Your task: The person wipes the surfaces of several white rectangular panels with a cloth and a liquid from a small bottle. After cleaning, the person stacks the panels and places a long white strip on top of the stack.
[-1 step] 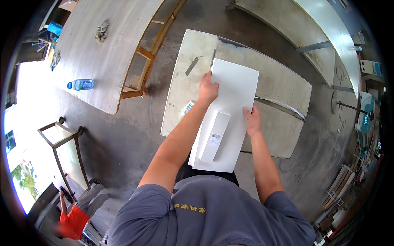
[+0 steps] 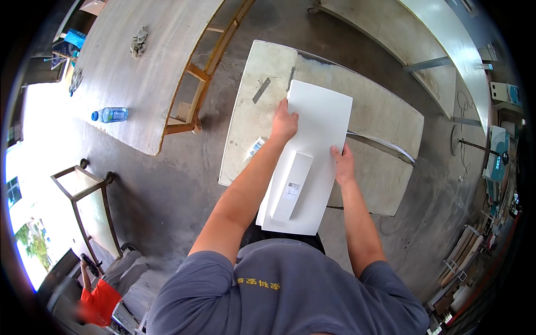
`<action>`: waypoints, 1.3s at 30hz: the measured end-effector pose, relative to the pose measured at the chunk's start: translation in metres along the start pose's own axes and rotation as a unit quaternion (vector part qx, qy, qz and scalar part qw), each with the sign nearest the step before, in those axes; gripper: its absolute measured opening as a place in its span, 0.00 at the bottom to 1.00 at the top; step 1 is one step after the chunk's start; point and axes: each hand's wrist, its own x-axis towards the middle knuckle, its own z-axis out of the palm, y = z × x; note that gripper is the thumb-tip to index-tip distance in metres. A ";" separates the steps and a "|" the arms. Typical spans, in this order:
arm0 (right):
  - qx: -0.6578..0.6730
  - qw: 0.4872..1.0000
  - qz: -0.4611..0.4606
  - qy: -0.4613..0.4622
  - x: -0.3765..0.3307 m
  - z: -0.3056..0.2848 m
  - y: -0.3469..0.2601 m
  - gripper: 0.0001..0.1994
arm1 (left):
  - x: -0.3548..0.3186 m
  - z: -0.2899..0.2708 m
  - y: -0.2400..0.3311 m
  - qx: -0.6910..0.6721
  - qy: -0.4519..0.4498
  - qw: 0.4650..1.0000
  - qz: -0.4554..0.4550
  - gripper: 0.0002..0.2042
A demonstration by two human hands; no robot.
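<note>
A person in a grey shirt leans over a pale work surface (image 2: pixel 262 84), both bare hands on a large white rectangular panel (image 2: pixel 321 120) that lies lengthwise away from the body, its near end overhanging the surface's edge. The left hand (image 2: pixel 283 124) rests on the panel's left long edge, fingers curled over it in a closed grip on the board; the right hand (image 2: pixel 343 164) lies on the right long edge, fingers loosely spread and pressed flat — whether the thumb hooks underneath cannot be told.

On the panel's near half sits a long, narrow white box (image 2: pixel 291 187), angled along the panel's length, carrying a small white label (image 2: pixel 291 189) with dark print near its middle. Just left of the panel, beside the left forearm, a small blue-and-white packet (image 2: pixel 255 147) lies on the surface. Farther up rests a flat grey metal strip (image 2: pixel 261 90).

On a separate long wooden table (image 2: pixel 145 72) to the left — well apart — a clear plastic bottle (image 2: pixel 110 115) with a blue cap lies on its side.
</note>
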 end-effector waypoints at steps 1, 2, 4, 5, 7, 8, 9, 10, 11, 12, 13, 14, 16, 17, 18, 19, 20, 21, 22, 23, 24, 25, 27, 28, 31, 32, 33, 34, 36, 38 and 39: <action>0.010 1.000 -0.003 -0.008 0.000 -0.001 0.002 0.24 | -0.003 -0.001 0.005 -0.015 -0.013 0.999 -0.032 0.33; 0.017 1.000 -0.005 -0.018 0.000 -0.001 0.001 0.25 | 0.000 -0.001 -0.001 -0.021 -0.016 0.999 -0.025 0.33; 0.008 1.000 0.007 -0.021 0.000 0.001 0.000 0.25 | 0.007 -0.002 -0.014 -0.034 -0.022 0.999 -0.009 0.33; 0.005 1.000 0.012 -0.019 0.000 0.001 -0.001 0.25 | 0.005 -0.004 -0.010 -0.036 -0.027 0.999 -0.019 0.33; 0.006 1.000 -0.003 -0.016 0.002 -0.002 0.004 0.24 | 0.001 -0.008 -0.002 -0.040 -0.037 0.998 -0.039 0.34; 0.007 1.000 -0.008 -0.016 -0.001 0.000 0.007 0.24 | -0.001 -0.009 -0.002 -0.037 -0.039 0.998 -0.038 0.34; 0.005 1.000 -0.006 -0.021 -0.001 0.000 0.008 0.24 | 0.000 -0.010 0.000 -0.034 -0.042 0.998 -0.037 0.34; 0.002 1.000 -0.005 -0.026 0.000 0.000 0.008 0.24 | 0.000 -0.009 0.001 -0.031 -0.045 0.998 -0.035 0.34; -0.003 0.999 -0.006 -0.033 0.003 -0.001 0.005 0.24 | 0.002 -0.008 0.000 -0.043 -0.052 0.997 -0.038 0.34; 0.005 0.999 -0.004 -0.039 0.003 -0.002 0.005 0.24 | 0.004 -0.007 -0.002 -0.055 -0.059 0.996 -0.040 0.35; 0.014 0.999 -0.001 -0.044 0.002 -0.003 0.006 0.24 | 0.006 -0.006 -0.003 -0.068 -0.067 0.995 -0.043 0.35; 0.019 0.999 0.000 -0.051 0.002 -0.003 0.004 0.24 | 0.009 -0.001 -0.007 -0.071 -0.065 0.995 -0.030 0.35; 0.004 0.999 0.001 -0.033 0.001 -0.002 0.000 0.24 | 0.017 0.009 -0.018 -0.077 -0.062 0.995 -0.010 0.35; -0.002 1.000 0.005 -0.021 -0.002 -0.004 0.001 0.23 | 0.017 0.013 -0.020 -0.079 -0.055 0.995 -0.004 0.34; -0.013 1.000 0.009 -0.022 -0.003 -0.006 0.001 0.23 | 0.017 0.016 -0.021 -0.081 -0.048 0.996 0.002 0.34; -0.023 0.999 0.012 -0.023 0.000 -0.007 0.001 0.23 | 0.018 0.016 -0.023 -0.083 -0.039 0.996 0.007 0.33; -0.034 0.999 0.017 -0.025 0.002 -0.008 0.000 0.23 | 0.025 0.012 -0.026 -0.096 -0.053 0.994 0.010 0.34; -0.047 0.998 0.014 -0.049 0.001 -0.009 -0.002 0.24 | 0.029 0.008 -0.031 -0.110 -0.071 0.991 0.009 0.35; -0.061 0.995 0.011 -0.075 0.004 -0.008 -0.006 0.24 | 0.025 0.004 -0.040 -0.125 -0.087 0.988 0.007 0.36; -0.072 0.994 0.017 -0.086 -0.009 -0.019 -0.002 0.24 | 0.005 -0.007 -0.037 -0.064 -0.058 0.996 0.011 0.40; -0.061 0.996 0.019 -0.066 -0.032 -0.026 0.006 0.24 | -0.020 -0.035 -0.040 -0.117 -0.075 0.988 0.065 0.42; -0.051 0.997 0.028 -0.054 -0.059 -0.025 0.014 0.25 | -0.054 -0.064 -0.042 -0.092 -0.029 0.992 0.084 0.38; -0.030 0.997 0.058 -0.047 -0.109 -0.034 0.043 0.26 | -0.127 -0.097 -0.068 -0.160 0.042 0.985 0.055 0.23; -0.023 0.995 0.080 -0.055 -0.140 -0.044 0.065 0.27 | -0.163 -0.105 -0.082 -0.160 0.026 0.986 -0.037 0.20; -0.008 0.987 0.156 -0.040 -0.187 -0.039 0.080 0.27 | -0.257 -0.082 -0.153 -0.063 -0.082 0.988 -0.117 0.29; -0.001 0.984 0.177 -0.027 -0.193 -0.032 0.081 0.27 | -0.275 -0.081 -0.140 -0.010 -0.131 0.971 -0.198 0.37; -0.015 0.987 0.157 -0.024 -0.195 -0.026 0.084 0.27 | -0.284 -0.072 -0.154 -0.025 -0.163 0.961 -0.221 0.41; -0.028 0.990 0.137 -0.020 -0.198 -0.021 0.086 0.27 | -0.293 -0.062 -0.166 -0.032 -0.174 0.962 -0.206 0.41; -0.039 0.991 0.127 -0.011 -0.201 -0.017 0.084 0.27 | -0.297 -0.049 -0.172 -0.064 -0.172 0.964 -0.194 0.43; -0.029 0.989 0.147 -0.009 -0.198 -0.014 0.080 0.26 | -0.293 -0.049 -0.165 -0.108 -0.212 0.950 -0.203 0.41; -0.026 0.989 0.144 0.001 -0.200 -0.014 0.081 0.26 | -0.292 -0.049 -0.157 -0.130 -0.231 0.942 -0.207 0.40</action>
